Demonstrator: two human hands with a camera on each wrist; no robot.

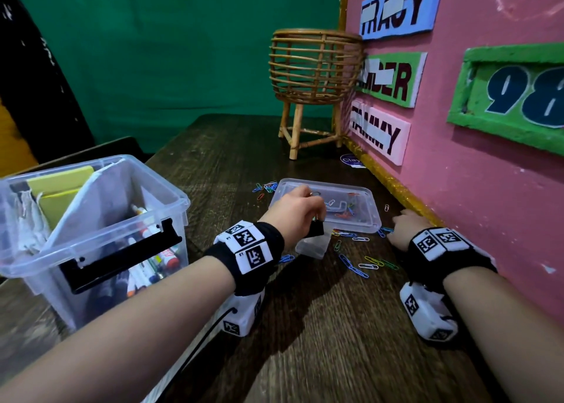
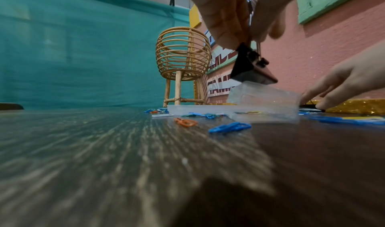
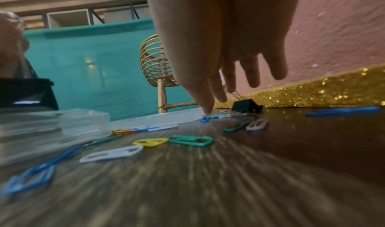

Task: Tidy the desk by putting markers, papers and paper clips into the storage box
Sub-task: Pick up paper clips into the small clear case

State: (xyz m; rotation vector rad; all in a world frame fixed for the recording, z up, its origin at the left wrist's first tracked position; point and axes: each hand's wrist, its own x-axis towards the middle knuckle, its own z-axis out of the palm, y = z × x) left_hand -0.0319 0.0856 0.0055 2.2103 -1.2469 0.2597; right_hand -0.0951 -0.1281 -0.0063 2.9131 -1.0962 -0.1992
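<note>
My left hand [image 1: 308,212] pinches the wire handles of a black binder clip [image 1: 316,229], which hangs just above a small clear plastic case [image 1: 312,247]. The left wrist view shows that clip [image 2: 253,70] dangling from my fingers [image 2: 229,33] over the case [image 2: 264,97]. My right hand [image 1: 404,224] reaches down beside the pink wall with straight fingers [image 3: 205,98], its tips touching loose coloured paper clips [image 3: 189,140]. A second black binder clip [image 3: 246,106] lies just beyond them. The clear storage box [image 1: 180,202] at left holds markers [image 1: 152,262] and papers [image 1: 61,189].
A flat clear lid [image 1: 363,219] with a few clips on it lies beyond my left hand. More paper clips [image 1: 357,260] are scattered on the wooden desk. A rattan stand [image 1: 314,76] is at the back. The pink board with its gold glitter edge [image 1: 393,186] bounds the right side.
</note>
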